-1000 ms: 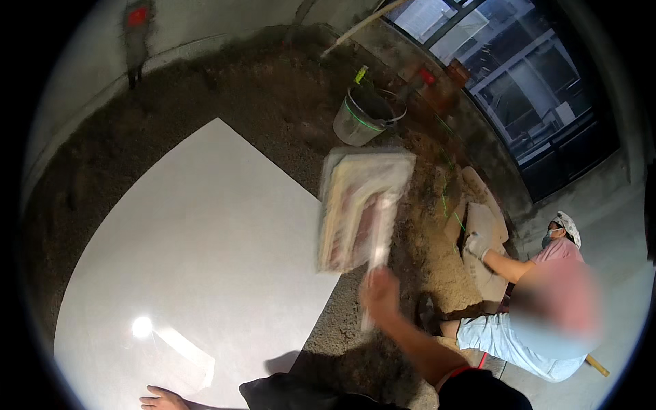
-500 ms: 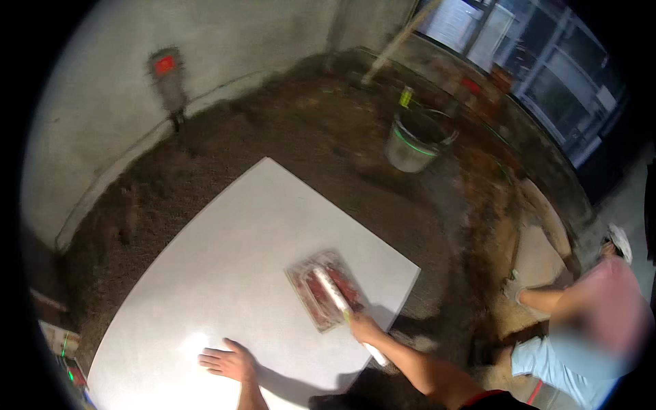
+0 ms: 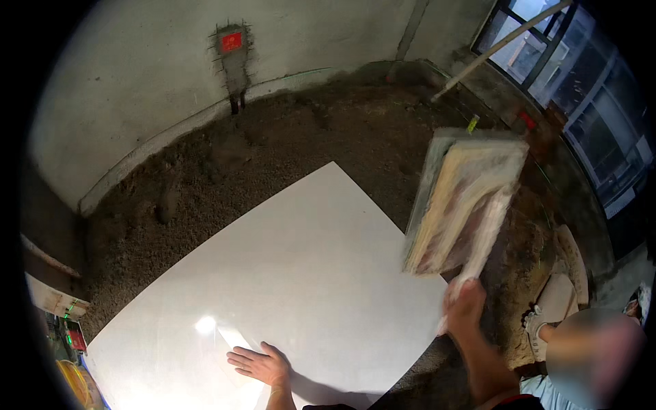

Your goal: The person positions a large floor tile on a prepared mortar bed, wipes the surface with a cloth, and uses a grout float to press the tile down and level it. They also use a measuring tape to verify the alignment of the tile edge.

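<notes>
On white slab (image 3: 294,253) | left hand (image 3: 260,365) spread flat | right hand (image 3: 467,305) clenched round float handle (image 3: 486,236)

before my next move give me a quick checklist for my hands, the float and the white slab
1. Right hand gripping the float by its handle: ok.
2. Left hand apart from the float: ok, open and palm down at the white slab.
3. Float resting on the slab: not ok, it appears raised.
4. Co-worker's gloved hand apart from the float: ok, off to the right.
5. Float's underside clean: cannot tell, it faces away.
6. Slab level: cannot tell from this view.
</notes>
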`<state>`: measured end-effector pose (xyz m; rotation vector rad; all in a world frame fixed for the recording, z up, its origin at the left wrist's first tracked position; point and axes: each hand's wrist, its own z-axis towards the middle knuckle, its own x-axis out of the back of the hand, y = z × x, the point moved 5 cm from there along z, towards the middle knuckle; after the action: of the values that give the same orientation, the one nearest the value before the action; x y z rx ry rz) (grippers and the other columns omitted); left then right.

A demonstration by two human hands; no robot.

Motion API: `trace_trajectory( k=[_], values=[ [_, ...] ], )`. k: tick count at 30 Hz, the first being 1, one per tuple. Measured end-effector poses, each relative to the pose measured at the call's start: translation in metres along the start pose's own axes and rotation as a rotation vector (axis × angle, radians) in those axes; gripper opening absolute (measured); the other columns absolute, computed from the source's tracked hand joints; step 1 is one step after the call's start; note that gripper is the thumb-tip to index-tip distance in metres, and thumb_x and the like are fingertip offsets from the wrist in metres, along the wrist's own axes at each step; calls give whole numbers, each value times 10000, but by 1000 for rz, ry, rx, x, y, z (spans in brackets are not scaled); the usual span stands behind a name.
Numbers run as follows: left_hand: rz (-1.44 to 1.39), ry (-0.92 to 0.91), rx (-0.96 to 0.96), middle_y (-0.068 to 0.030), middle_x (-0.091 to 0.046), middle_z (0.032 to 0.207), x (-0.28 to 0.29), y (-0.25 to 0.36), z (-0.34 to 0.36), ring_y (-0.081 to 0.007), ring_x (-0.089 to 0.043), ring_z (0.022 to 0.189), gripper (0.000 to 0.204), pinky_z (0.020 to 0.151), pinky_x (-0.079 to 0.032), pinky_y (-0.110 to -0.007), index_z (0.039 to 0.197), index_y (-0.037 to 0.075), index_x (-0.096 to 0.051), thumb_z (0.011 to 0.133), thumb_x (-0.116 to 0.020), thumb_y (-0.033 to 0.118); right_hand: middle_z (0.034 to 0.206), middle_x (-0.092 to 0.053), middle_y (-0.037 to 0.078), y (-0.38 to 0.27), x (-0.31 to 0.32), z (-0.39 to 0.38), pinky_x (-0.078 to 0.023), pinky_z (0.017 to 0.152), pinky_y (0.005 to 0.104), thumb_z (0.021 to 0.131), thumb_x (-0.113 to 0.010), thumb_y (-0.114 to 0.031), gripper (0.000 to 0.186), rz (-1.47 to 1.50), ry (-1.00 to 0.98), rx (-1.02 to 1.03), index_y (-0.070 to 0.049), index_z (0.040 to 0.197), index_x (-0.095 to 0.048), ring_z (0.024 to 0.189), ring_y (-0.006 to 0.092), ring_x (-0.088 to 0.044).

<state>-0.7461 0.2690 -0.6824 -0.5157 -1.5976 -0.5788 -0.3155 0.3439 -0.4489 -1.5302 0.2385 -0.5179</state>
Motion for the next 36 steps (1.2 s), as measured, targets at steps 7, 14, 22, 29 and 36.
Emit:
trace_trajectory(
  k=[7, 14, 22, 29, 36],
  values=[
    [-54, -82, 14, -295, -18, 1609, 3, -3, 3, -413, 22, 1510, 874, 1200, -18, -555, 1533, -82, -67, 982, -329, 544, 638, -566, 104, 107, -189, 92, -469, 528, 412, 980, -355, -651, 708, -801, -612, -494, -8, 804, -595, 519, 230, -550],
    [46, -107, 21, -289, -5, 1612, 1, 4, 2, -401, 40, 1512, 867, 1207, -5, -540, 1541, -66, -46, 991, -256, 571, 616, -440, 7, -54, -107, 120, -414, 539, 334, 1041, -409, -472, 526, -271, -248, 97, -29, 772, -502, 574, 119, -444],
    [19, -149, 24, -291, 30, 1610, 3, 7, 5, -398, 67, 1511, 884, 1203, 16, -550, 1536, -77, -27, 989, -271, 573, 952, -654, 200, 105, -224, 133, -501, 668, 421, 1028, -380, -514, 624, -819, -466, -365, 48, 1170, -613, 777, 336, -621],
    [-33, -190, 3, -333, 46, 1591, 2, 7, 10, -441, 90, 1497, 900, 1194, 36, -562, 1518, -112, 9, 970, -308, 529, 561, -460, 2, -66, -159, 176, -363, 421, 308, 1035, -388, -528, 565, -190, -280, -43, -74, 721, -510, 460, 99, -434],
    [-104, -94, -36, -319, -22, 1599, 5, 7, 9, -442, 41, 1501, 867, 1196, -2, -569, 1526, -103, -58, 973, -365, 489, 1092, -668, 258, 92, -263, 100, -491, 894, 491, 1031, -363, -484, 592, -1076, -312, -239, 11, 1289, -558, 1036, 380, -648]
  ],
)
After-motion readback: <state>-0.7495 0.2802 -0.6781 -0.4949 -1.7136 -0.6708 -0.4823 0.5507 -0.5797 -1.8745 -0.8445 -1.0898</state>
